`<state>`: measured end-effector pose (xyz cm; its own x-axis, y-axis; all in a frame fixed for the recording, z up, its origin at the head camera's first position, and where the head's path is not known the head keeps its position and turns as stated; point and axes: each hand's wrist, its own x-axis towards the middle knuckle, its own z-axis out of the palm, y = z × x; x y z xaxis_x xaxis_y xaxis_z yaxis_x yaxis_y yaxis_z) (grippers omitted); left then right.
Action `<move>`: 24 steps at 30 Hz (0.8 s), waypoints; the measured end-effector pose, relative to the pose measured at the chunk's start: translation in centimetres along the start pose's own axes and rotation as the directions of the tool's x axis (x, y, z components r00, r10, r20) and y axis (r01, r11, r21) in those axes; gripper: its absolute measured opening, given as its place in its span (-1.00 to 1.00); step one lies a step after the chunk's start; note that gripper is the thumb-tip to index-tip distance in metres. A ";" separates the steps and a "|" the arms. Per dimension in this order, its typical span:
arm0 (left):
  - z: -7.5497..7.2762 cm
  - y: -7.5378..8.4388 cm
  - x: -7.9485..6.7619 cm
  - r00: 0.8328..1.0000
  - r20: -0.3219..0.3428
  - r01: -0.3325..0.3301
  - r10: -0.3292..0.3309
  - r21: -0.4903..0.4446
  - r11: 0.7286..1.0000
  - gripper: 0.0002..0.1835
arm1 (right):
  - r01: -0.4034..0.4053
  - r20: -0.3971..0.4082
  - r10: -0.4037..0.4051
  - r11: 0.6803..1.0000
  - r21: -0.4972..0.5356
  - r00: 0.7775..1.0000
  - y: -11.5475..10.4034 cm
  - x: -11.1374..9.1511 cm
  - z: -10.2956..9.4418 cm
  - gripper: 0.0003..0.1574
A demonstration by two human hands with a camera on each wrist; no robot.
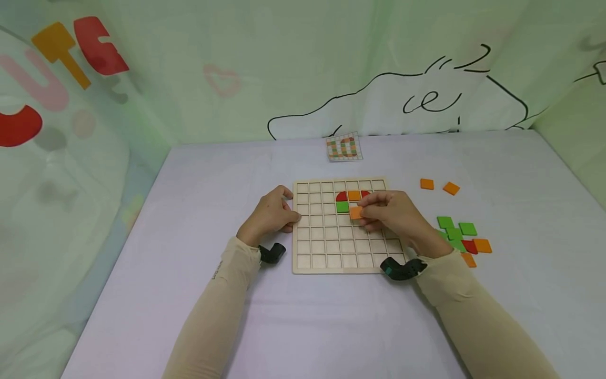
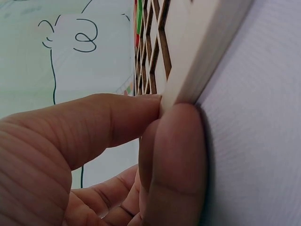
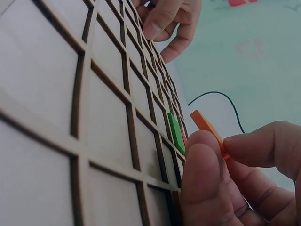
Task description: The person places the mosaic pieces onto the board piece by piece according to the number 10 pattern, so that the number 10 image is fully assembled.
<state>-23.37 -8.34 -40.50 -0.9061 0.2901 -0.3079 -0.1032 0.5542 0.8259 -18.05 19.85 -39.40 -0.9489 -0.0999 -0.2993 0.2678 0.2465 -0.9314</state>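
A wooden grid board (image 1: 322, 234) lies on the table in the head view, with its square cells mostly bare. At its left edge my left hand (image 1: 273, 212) pinches the rim; the left wrist view shows thumb and finger (image 2: 181, 146) right at that edge. Above the board, my right hand (image 1: 390, 213) holds an orange square tile (image 1: 355, 212) between thumb and fingers. In the right wrist view the orange tile (image 3: 209, 129) is tilted. Set in the cells are a red rounded tile (image 1: 342, 197), another orange tile (image 1: 354, 195) and a green tile (image 1: 342, 207). Fingers partly cover a second red piece (image 1: 365, 194).
A printed pattern card (image 1: 344, 147) lies behind the board. Two loose orange tiles (image 1: 427, 184) sit at the back right. Nearer, by the right forearm, is a loose pile of green tiles (image 1: 467, 229), with a red tile (image 1: 470, 247) and orange ones (image 1: 483, 246).
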 end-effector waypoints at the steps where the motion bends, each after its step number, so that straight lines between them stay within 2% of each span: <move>1: 0.0 0.0 0.0 1.000 0.001 0.001 -0.001 -0.001 1.000 -0.43 | -0.005 -0.001 0.005 1.000 -0.001 1.000 0.0 0.1 0.1 -0.63; 7: 0.0 -0.1 0.1 1.000 0.005 0.003 -0.003 0.002 1.000 -0.43 | -0.032 0.009 0.032 0.999 0.011 0.999 -0.1 0.4 0.6 -0.60; 24: -0.1 0.1 -0.1 1.000 0.002 0.007 -0.007 -0.006 1.000 -0.43 | -0.027 0.061 0.023 0.998 0.051 0.998 0.0 0.6 1.2 -0.61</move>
<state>-23.36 -8.35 -40.39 -0.9044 0.2882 -0.3146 -0.1117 0.5518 0.8265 -18.45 18.60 -39.81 -0.9304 -0.1529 -0.3331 0.3012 0.1992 -0.9325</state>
